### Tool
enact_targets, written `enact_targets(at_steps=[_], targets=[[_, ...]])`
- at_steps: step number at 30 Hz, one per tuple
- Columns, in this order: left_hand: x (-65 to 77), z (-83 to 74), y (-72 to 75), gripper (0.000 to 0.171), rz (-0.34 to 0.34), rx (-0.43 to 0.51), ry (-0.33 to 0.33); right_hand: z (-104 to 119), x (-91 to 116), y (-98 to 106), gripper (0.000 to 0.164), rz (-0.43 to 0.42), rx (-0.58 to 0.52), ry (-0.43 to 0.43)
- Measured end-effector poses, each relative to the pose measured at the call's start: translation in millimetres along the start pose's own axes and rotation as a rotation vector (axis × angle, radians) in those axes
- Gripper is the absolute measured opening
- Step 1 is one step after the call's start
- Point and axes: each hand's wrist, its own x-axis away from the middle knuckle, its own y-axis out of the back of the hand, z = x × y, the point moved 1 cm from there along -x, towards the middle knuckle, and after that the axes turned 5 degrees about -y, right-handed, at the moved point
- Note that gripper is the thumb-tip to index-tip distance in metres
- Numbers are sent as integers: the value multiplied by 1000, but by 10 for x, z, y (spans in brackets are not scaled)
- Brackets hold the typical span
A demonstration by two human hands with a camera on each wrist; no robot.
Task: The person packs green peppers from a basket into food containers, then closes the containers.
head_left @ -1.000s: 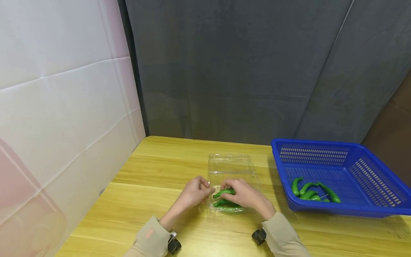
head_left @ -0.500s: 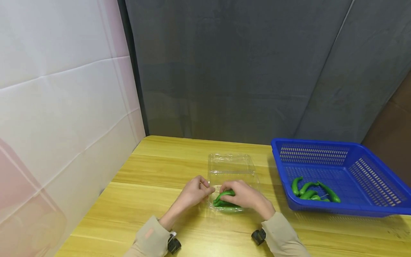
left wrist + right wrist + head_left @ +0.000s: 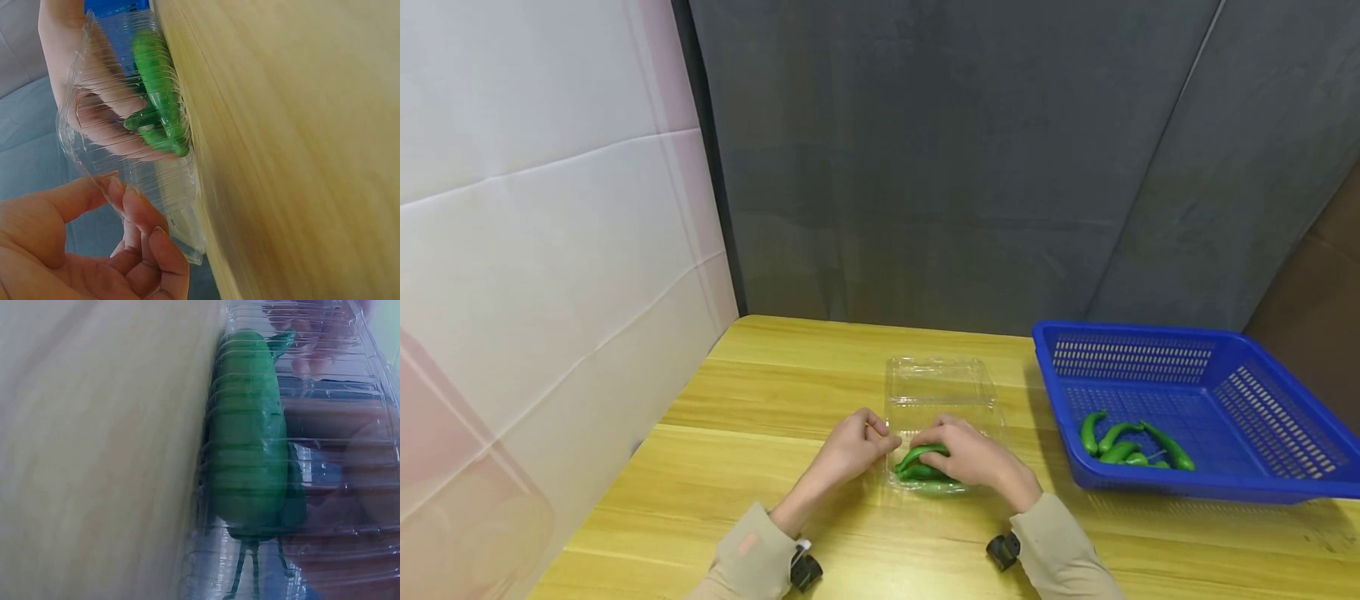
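Observation:
A clear plastic clamshell container (image 3: pixel 942 383) stands on the table with its lid laid back, away from the person. My left hand (image 3: pixel 854 450) pinches its left rim between thumb and index finger, plainly seen in the left wrist view. Inside the container, my right hand (image 3: pixel 972 454) holds a curved green chili pepper (image 3: pixel 919 454) low over other green peppers. Through the ribbed wall, the right wrist view shows a plump green pepper (image 3: pixel 250 431) lying along the near side, thin stems hanging at one end. The right fingertips are partly hidden behind the peppers.
A blue plastic basket (image 3: pixel 1225 482) with slotted sides stands on the right of the table, several green peppers (image 3: pixel 1122 452) in its near left corner. Grey cloth (image 3: pixel 925 167) hangs behind the wooden table (image 3: pixel 775 375), and a pale cloth wall (image 3: pixel 565 250) runs along the left.
The right hand has lowered the green chili pepper into the container, onto the peppers there, and shifted it slightly left. The left hand stays at the rim.

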Motion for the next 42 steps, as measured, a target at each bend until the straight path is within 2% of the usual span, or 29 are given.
enact_targets(at_steps=[4,14,23,42], targets=[[-6,1,0,25,0,-3,2,-16,-4,2,24,-4,-1,4],[-11,17,-7,25,-3,6,-8,-8,-21,-11,16,-20,-33,-48],[-9,17,-8,25,-2,8,-14,-9,-4,-9,23,-39,-31,-68],[-8,7,-10,26,-1,-4,-8,-9,7,43,25,-49,-73,-91]])
